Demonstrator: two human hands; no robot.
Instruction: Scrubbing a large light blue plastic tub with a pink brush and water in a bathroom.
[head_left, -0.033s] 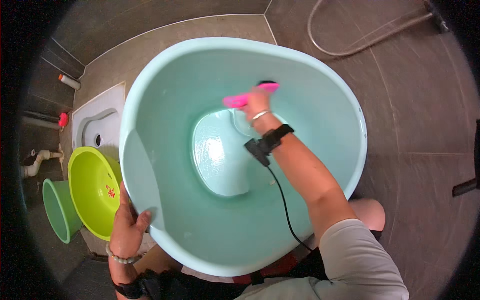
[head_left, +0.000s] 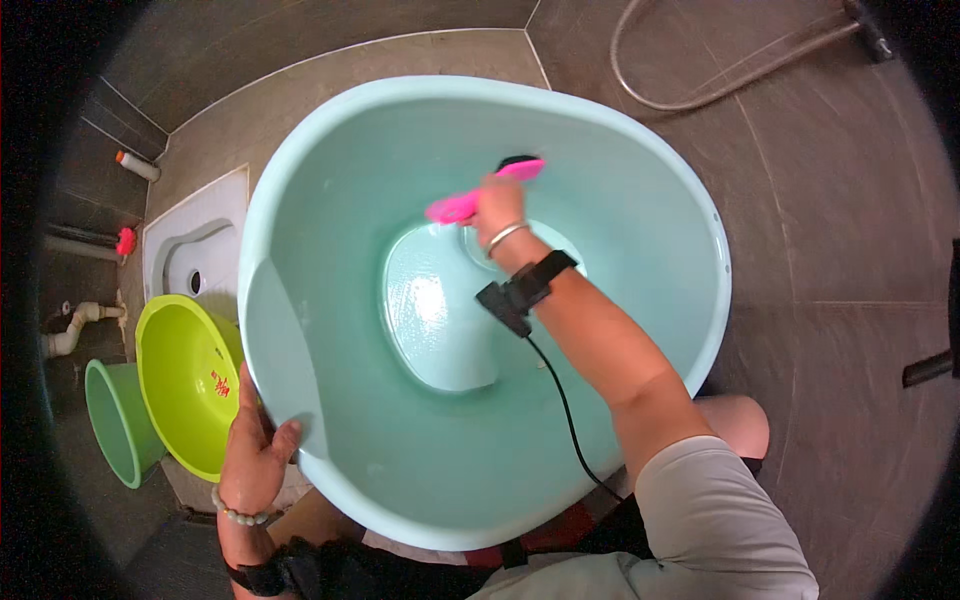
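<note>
A large pale blue-green plastic bathtub (head_left: 270, 220) fills the middle of the view, its floor wet and shining. Inside it, my right hand (head_left: 500, 207) is closed round the handle of a pink scrubbing brush (head_left: 455, 208), whose dark bristles press near the far inner wall. Slight motion blur covers that hand and the brush. At the tub's near left edge, my left hand (head_left: 258, 452) grips the rim, thumb on top and fingers along the outer side; part of those fingers is hidden.
Left of the tub are a lime-green basin (head_left: 185, 400), a smaller green bucket (head_left: 110, 400) and a white squat toilet (head_left: 200, 228). A shower hose (head_left: 690, 108) hangs at the back right. From my right wrist strap a black cable (head_left: 570, 420) runs across the tub.
My right hand and the pink brush have shifted a little to the left along the far wall of the tub. My left hand stays at the rim.
</note>
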